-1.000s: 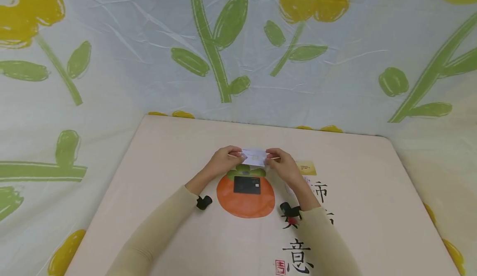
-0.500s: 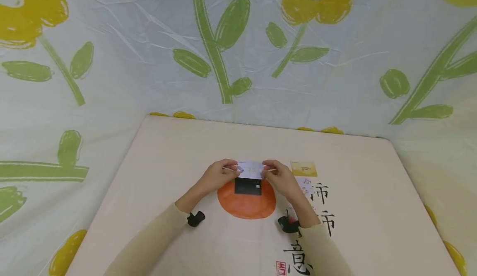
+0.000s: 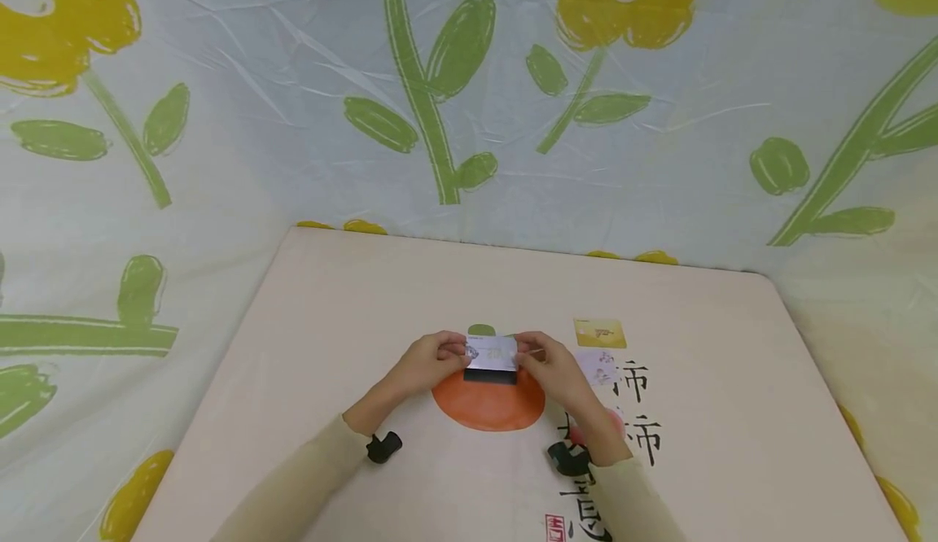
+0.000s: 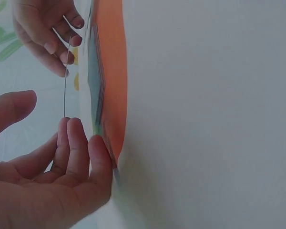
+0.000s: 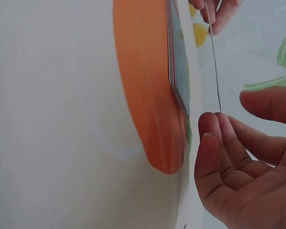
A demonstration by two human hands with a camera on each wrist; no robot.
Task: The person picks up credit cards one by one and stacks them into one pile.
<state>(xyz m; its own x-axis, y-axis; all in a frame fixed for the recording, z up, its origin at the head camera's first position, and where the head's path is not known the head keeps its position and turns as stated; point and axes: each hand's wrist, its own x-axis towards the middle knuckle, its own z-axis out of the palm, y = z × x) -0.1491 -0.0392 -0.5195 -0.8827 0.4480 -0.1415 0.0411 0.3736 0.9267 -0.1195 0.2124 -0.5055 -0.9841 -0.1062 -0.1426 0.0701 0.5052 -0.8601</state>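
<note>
A white plastic card (image 3: 493, 352) is held by its two short ends, one in each hand, in the head view. My left hand (image 3: 431, 361) pinches the left end and my right hand (image 3: 548, 369) the right. Below it, a black card (image 3: 489, 376) shows only its near strip; the white one covers the rest. Both wrist views catch the held card edge-on, as a thin line between the hands, apart from a stack of several cards (image 4: 100, 81) lying on the orange fruit print. That stack's layered edge (image 5: 170, 57) also appears in the right wrist view.
Right of the hands lie a gold card (image 3: 600, 333), a lilac flowered card (image 3: 596, 367) and a reddish card (image 3: 614, 421) partly behind the right wrist. The pink tabletop (image 3: 352, 281) bears an orange persimmon print (image 3: 489, 408) and black characters. A flowered cloth (image 3: 308, 119) hangs behind.
Both hands have brought the white card nearer to the body, from beyond the black card to over it. More of the gold, lilac and reddish cards now shows beside the right arm.
</note>
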